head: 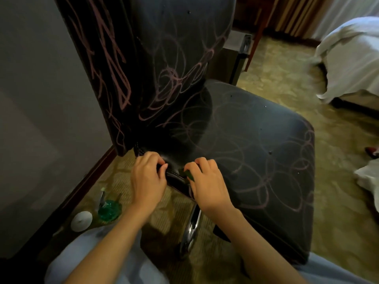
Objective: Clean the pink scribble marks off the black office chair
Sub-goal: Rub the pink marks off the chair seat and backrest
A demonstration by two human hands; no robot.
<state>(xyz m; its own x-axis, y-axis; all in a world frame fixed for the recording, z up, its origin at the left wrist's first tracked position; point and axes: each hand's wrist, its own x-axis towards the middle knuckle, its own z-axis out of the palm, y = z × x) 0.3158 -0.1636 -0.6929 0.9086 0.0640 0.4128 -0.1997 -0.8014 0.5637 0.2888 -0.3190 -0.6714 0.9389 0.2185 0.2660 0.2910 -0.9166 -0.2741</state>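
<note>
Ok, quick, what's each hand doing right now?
Left hand: closed, fingers curled over the edge of the chair seat.
Right hand: closed, holding a small green pad at the seat edge.
</note>
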